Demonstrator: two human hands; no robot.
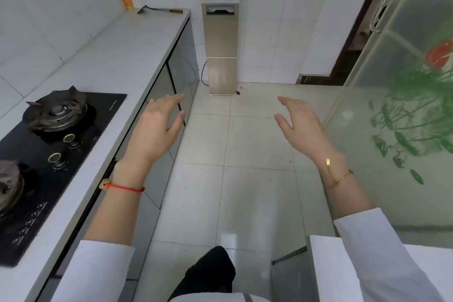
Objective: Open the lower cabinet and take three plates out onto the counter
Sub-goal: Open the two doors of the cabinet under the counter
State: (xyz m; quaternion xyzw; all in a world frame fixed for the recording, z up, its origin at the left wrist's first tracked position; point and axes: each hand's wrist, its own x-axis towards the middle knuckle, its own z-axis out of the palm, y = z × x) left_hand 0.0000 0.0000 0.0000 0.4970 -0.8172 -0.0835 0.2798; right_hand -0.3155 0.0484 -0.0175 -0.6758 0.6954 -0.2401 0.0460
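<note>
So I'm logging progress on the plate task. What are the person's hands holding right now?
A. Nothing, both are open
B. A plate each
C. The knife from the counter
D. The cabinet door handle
A: the left hand and right hand hover open above the floor, fingers spread, touching nothing; the lower cabinet doors look shut.

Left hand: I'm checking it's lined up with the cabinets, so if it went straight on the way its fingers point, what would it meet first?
Probably the dark vertical strip between the lower cabinet doors under the counter. The left hand is open and empty, its fingers already overlapping that strip, though depth is unclear.
</note>
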